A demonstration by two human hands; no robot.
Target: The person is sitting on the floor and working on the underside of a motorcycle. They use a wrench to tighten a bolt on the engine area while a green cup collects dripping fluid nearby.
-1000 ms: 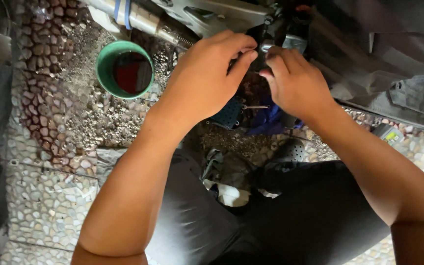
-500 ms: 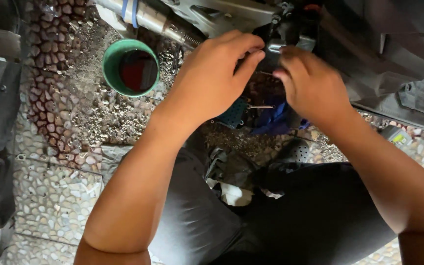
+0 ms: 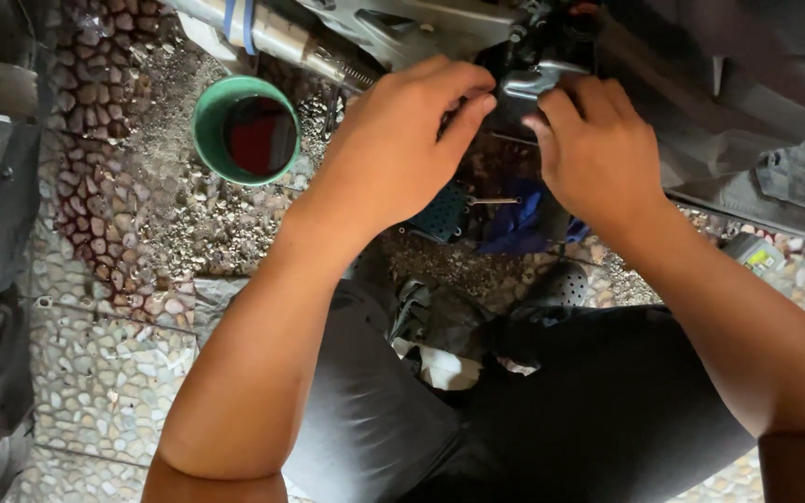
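Observation:
Both of my hands reach up to a dark mechanical assembly (image 3: pixel 538 51) on the underside of a vehicle at the top of the view. My left hand (image 3: pixel 402 140) curls its fingers against the assembly's left side. A small silver metal part (image 3: pixel 538 79) sits between the two hands, and the fingertips of my right hand (image 3: pixel 598 140) pinch around it from the right. A silver-grey metal arm (image 3: pixel 421 23) and a tube with blue bands (image 3: pixel 263 33) run leftward from the assembly.
A green cup (image 3: pixel 207 130) with dark red liquid stands on the pebbled ground at upper left. Below the hands lie a teal perforated piece (image 3: pixel 444 214), a blue cloth (image 3: pixel 514 224) and my dark-trousered legs (image 3: pixel 552 410). Grey bodywork (image 3: pixel 757 93) fills the upper right.
The view has shifted slightly; both hands stay on the assembly. My right hand's fingers have moved up around the silver part.

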